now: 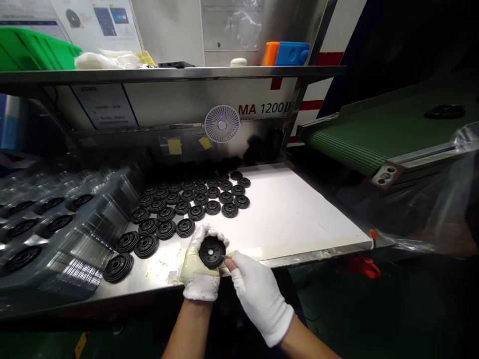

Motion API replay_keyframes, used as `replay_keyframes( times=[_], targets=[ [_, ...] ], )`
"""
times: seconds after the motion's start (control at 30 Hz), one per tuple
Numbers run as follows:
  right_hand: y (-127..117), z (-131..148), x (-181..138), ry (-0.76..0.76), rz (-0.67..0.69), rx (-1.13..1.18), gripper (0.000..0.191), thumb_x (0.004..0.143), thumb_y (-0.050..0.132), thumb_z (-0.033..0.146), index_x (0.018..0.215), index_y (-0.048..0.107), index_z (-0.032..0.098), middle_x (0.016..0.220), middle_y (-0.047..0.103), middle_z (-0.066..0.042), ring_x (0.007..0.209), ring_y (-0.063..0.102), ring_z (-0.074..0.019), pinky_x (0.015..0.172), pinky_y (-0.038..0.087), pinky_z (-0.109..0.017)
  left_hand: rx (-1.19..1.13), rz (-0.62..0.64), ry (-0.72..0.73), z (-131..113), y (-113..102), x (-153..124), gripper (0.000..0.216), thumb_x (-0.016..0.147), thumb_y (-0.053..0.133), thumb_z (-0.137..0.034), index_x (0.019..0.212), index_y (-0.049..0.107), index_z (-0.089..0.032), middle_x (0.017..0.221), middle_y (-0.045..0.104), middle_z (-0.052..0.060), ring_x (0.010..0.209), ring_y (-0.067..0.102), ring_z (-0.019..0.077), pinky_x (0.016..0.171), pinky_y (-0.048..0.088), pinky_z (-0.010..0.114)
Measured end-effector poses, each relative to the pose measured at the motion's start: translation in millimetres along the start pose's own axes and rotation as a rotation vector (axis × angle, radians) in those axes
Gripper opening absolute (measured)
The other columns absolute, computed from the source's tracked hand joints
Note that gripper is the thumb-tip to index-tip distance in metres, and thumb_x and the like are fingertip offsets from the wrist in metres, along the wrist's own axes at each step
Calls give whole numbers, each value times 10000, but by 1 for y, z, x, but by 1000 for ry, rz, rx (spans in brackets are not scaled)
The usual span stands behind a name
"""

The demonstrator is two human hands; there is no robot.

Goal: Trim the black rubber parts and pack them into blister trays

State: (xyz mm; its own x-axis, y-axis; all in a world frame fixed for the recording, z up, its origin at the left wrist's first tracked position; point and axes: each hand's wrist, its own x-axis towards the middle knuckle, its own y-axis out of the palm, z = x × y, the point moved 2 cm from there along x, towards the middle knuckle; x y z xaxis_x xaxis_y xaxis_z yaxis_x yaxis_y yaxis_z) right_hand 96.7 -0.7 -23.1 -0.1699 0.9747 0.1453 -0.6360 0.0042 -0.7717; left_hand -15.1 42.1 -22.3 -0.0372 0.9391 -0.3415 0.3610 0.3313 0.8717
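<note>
Clamped tight, our gloved left hand (198, 269) has a black ribbed rubber disc (212, 252) up near the front edge of the steel bench (157, 264), with open room across the white sheet (288, 209) to the right. Our right hand (258, 294) brings its fingertips (229, 265) to the disc's rim, and anything held there is too thin to make out!

A green belt conveyor (355, 137) is sloping in on the right — a small white fan (222, 124) is sitting below the steel shelf (149, 75), with a green plastic crate (33, 50) sitting on top.

Rows of moulded discs (187, 209) lie on a steel bench (157, 264), left of a paper sheet (295, 209).
</note>
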Motion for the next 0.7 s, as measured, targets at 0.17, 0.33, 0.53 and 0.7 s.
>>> replay_keyframes(
  times=[0.17,0.33,0.53,0.7],
  targets=[
    [-2,2,-2,-4,-6,-50,274,920,309,346,807,538,247,703,615,16,615,537,-143,547,286,-284,-35,19,-45,3,-1,2,49,780,577,-174,736,578,-154,643,552,-6,623,559,132,609,497,280],
    [-3,4,-3,-9,-37,-77,272,919,308,337,794,533,249,695,611,21,609,538,-142,549,280,-290,-26,14,-32,1,5,-1,71,786,562,-162,716,567,-149,633,549,-7,608,554,132,591,494,276],
    [3,3,-4,-1,-46,-110,247,914,326,334,817,538,253,724,624,16,636,556,-151,566,284,-297,-53,-24,-2,0,5,-2,104,803,532,-162,705,564,-145,619,539,-5,595,553,126,588,502,271],
    [12,11,-9,-31,-41,-71,236,910,337,320,820,542,247,714,628,21,620,552,-139,552,281,-289,-116,-32,32,3,0,2,102,783,554,-146,681,557,-148,626,546,-12,608,557,109,642,514,263]
  ],
)
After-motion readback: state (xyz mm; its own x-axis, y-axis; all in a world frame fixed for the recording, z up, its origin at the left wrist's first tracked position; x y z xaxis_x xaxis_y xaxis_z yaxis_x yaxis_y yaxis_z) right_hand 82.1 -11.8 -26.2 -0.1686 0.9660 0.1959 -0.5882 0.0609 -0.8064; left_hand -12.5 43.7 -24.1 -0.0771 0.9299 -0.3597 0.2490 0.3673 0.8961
